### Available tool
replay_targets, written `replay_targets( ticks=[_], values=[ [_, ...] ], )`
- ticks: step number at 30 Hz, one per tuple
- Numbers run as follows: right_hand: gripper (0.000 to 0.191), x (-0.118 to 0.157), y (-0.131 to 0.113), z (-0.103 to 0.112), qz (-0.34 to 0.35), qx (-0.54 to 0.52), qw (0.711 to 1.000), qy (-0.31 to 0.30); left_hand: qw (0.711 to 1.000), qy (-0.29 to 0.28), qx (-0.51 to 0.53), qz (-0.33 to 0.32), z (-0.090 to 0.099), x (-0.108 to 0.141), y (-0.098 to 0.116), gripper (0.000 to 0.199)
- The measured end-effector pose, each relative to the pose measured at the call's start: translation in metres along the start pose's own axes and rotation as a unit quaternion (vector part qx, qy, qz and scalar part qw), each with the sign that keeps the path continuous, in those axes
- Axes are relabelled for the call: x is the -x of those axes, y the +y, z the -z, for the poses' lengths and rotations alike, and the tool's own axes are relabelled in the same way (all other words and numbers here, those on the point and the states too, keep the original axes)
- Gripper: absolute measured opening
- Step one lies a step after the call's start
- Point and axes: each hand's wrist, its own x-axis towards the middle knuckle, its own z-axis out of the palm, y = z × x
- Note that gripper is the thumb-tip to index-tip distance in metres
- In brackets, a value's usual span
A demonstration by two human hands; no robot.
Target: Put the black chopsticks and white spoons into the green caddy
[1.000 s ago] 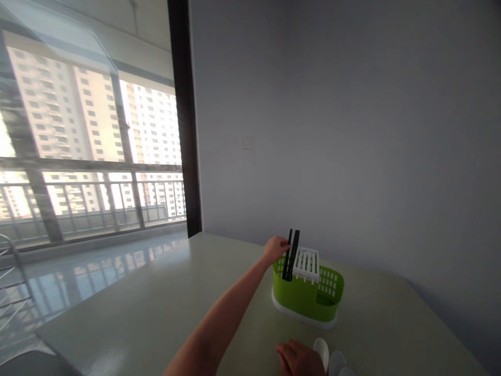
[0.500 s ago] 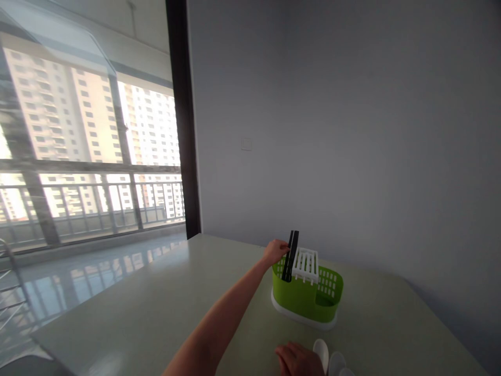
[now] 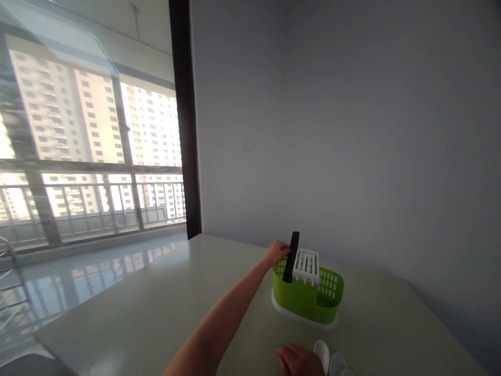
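A green plastic cutlery holder [image 3: 307,297] with a white base and a white slotted insert [image 3: 306,263] stands on the pale table [image 3: 156,313]. My left hand [image 3: 277,251] reaches out to its left rim and grips black chopsticks [image 3: 291,256] that stand upright in the holder's left compartment. My right hand [image 3: 299,360] rests low at the picture's bottom edge, beside white spoons [image 3: 331,360]; whether it holds one is unclear.
A grey wall with a small switch plate [image 3: 247,143] stands behind the table. To the left a dark frame [image 3: 186,120] borders large windows with a railing. A wire rack [image 3: 11,292] shows at the far left edge.
The two black chopsticks, slightly apart a second ago, are now pressed together into one dark bar in my left hand. My right hand has barely moved.
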Motion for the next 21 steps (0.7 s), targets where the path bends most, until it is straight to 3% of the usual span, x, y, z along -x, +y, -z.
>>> replay_targets(
  ticks=[3,5,8,11,13,16,18,21],
  values=[
    [0.022,-0.006,-0.004,0.019,-0.042,-0.084,0.995,0.015,0.999,0.046,0.006,-0.005,0.009,0.009,0.006,0.027],
    [0.021,-0.01,-0.006,0.034,-0.127,-0.162,0.977,0.046,0.996,0.088,0.01,-0.006,0.016,0.022,0.01,0.032],
    [0.025,-0.014,-0.004,0.052,-0.268,-0.279,0.916,0.106,0.986,0.163,0.039,-0.003,0.017,0.055,0.011,0.032],
    [0.031,-0.014,0.001,0.063,-0.373,-0.321,0.85,0.188,0.974,0.2,0.105,0.002,-0.002,0.101,0.005,0.029],
    [0.033,-0.014,0.005,0.067,-0.418,-0.34,0.808,0.238,0.978,0.156,0.135,0.012,-0.024,0.13,0.0,0.027],
    [0.035,-0.015,0.009,0.072,-0.453,-0.379,0.755,0.286,0.991,0.019,0.128,0.025,-0.06,0.163,-0.004,0.026],
    [0.036,-0.016,0.011,0.074,-0.456,-0.386,0.745,0.297,0.992,-0.074,0.096,0.03,-0.078,0.174,-0.001,0.028],
    [0.036,-0.017,0.012,0.076,-0.448,-0.365,0.76,0.295,0.986,-0.155,0.026,0.045,-0.095,0.179,0.009,0.033]
  ],
)
